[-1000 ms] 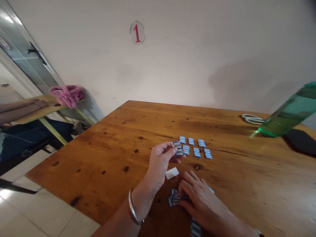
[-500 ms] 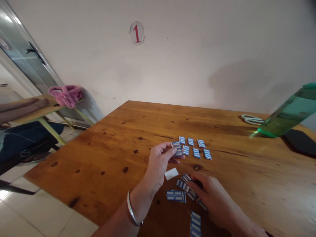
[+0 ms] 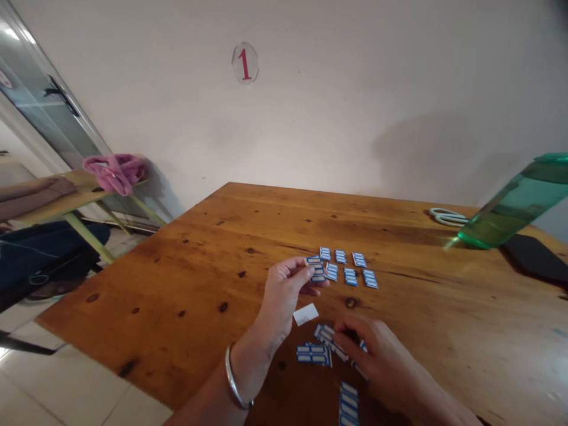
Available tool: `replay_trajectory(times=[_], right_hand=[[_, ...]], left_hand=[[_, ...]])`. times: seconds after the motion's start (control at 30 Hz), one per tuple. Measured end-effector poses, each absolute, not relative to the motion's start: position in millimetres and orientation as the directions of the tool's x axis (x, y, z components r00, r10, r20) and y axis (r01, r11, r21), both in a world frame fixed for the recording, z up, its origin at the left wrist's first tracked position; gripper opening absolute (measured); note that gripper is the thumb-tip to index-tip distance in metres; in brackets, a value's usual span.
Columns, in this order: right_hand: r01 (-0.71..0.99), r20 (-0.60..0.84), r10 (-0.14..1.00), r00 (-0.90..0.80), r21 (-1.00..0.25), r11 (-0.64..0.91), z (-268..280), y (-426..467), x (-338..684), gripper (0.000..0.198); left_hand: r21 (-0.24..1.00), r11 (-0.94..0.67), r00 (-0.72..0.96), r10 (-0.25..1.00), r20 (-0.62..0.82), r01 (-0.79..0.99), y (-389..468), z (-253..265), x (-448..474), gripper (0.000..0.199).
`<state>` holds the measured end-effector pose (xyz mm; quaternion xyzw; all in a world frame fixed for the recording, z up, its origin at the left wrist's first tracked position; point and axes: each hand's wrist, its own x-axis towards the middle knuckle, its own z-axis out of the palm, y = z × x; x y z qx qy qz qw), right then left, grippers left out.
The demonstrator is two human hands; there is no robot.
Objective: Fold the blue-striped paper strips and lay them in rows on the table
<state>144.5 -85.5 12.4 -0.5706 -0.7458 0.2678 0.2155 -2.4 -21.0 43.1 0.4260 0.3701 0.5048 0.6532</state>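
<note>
My left hand [image 3: 280, 299], with a silver bangle on its wrist, pinches a few small blue-edged label sheets [image 3: 316, 270] between thumb and fingers above the table. My right hand [image 3: 377, 352] is low over a loose heap of the same label sheets [image 3: 327, 336], fingers drawn together at its edge. What lies between those fingertips is hidden. Left of the heap is a short stack of label sheets [image 3: 312, 354]. A longer strip of labels [image 3: 349, 407] lies at the near edge of view. Beyond my left hand, small label piles [image 3: 350, 277] form two rows.
A white paper slip [image 3: 306, 314] lies on the wooden table [image 3: 199, 260]. At right are a green bottle [image 3: 501, 213], a white cable [image 3: 446, 217] and a dark flat object [image 3: 535, 258]. Another person's arm [image 3: 35, 195] rests on a table beside a pink cloth [image 3: 116, 171].
My right hand's fingers have drawn together at the heap, and the label sheet by their tips is no longer visible. My left hand keeps its hold. The view has shifted slightly.
</note>
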Motion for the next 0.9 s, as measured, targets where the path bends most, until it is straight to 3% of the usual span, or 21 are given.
replay_trajectory(times=[0.13, 0.33, 0.6, 0.77, 0.9], right_hand=[[0.720, -0.066, 0.916, -0.395, -0.642, 0.264, 15.6, -90.5, 140.2, 0.018], [0.821, 0.042, 0.979, -0.197, -0.538, 0.189, 6.8, -85.5, 139.3, 0.006], [0.884, -0.031, 0.972, -0.233, -0.422, 0.199, -1.5, -85.0, 130.5, 0.010], [0.809, 0.012, 0.974, -0.226, -0.554, 0.195, -2.9, -84.7, 128.7, 0.013], [0.640, 0.024, 0.986, -0.166, -0.758, 0.126, -1.1, -81.2, 131.6, 0.010]], left_hand=[[0.931, 0.134, 0.225, 0.973, -0.058, -0.338, -21.2, 42.3, -2.4, 0.009], [0.931, 0.161, 0.229, 0.970, -0.087, -0.328, -21.2, 42.2, -1.0, 0.008], [0.920, 0.207, 0.246, 0.961, -0.128, -0.331, -20.3, 38.5, -0.1, 0.010], [0.925, 0.212, 0.251, 0.959, -0.134, -0.314, -20.1, 37.3, 0.4, 0.010], [0.926, 0.208, 0.250, 0.959, -0.131, -0.314, -20.9, 37.4, 0.6, 0.009]])
